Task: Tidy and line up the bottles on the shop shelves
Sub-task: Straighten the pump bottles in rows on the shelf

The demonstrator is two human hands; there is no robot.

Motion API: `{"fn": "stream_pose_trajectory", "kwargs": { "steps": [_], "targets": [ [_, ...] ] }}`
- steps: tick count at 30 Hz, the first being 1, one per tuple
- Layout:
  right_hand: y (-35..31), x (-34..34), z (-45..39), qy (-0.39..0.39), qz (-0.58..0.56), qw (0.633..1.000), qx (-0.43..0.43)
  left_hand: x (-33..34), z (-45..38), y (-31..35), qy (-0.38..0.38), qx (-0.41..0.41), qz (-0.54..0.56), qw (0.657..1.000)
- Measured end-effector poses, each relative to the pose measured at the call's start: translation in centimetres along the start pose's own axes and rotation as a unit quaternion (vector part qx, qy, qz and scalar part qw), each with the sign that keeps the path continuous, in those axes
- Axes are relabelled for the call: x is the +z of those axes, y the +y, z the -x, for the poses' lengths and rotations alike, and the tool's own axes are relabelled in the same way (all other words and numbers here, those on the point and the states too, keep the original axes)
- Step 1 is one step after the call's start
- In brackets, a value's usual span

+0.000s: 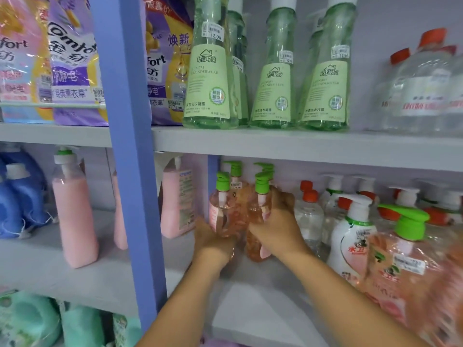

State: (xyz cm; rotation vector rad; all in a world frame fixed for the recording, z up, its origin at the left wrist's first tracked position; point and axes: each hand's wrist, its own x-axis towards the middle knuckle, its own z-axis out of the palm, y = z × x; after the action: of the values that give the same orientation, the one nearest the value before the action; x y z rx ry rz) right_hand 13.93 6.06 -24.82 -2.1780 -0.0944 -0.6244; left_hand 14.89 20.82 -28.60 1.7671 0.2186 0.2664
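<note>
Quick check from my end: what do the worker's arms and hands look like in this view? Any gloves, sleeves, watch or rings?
Both forearms come into view bare, with no sleeve reaching as far as the picture shows. The left hand and the right hand wear no gloves. No watch, bracelet or band shows at either wrist, and no ring can be seen on the fingers that are visible. The picture is a little blurred, so small details could be missed.

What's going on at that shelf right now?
Left hand and right hand each grip a clear pink pump bottle with green top. Clear orange-capped bottles crowd right.

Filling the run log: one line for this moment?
left hand: holds pink bottle | right hand: holds orange bottle | middle shelf
</note>
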Motion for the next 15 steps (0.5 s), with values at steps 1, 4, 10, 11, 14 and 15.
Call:
{"fn": "stream_pose_trajectory", "kwargs": {
  "steps": [1, 4, 10, 11, 14, 15],
  "targets": [
    [0.5, -0.3, 0.3, 0.005, -0.021, 1.0, 0.0, 0.2, 0.3, 0.3, -0.014, -0.006, -0.018, 1.0],
    [2.1, -0.9, 0.9, 0.002, -0.084, 0.996, 0.001, 0.4, 0.9, 0.8, -0.017, 0.018, -0.126, 0.992],
    [3.2, -0.5, 1.7, 0.044, 0.029, 0.998, -0.019, 0.8, 1.0, 0.3, -0.013, 0.093, -0.077, 0.993],
    [3.2, -0.7, 1.6, 0.046, 0.035, 0.998, -0.019, 0.8, 1.2, 0.7, -0.005, 0.088, -0.096, 0.991],
    [3.4, -0.8, 1.3, 0.036, 0.013, 0.999, -0.003, 1.2, 1.1, 0.9, 0.041, 0.08, -0.167, 0.982],
    [3.4, -0.8, 1.3, 0.033, 0.003, 0.999, 0.005, 1.4, 1.1, 1.0, 0.052, 0.079, -0.176, 0.98]
  ]
}}
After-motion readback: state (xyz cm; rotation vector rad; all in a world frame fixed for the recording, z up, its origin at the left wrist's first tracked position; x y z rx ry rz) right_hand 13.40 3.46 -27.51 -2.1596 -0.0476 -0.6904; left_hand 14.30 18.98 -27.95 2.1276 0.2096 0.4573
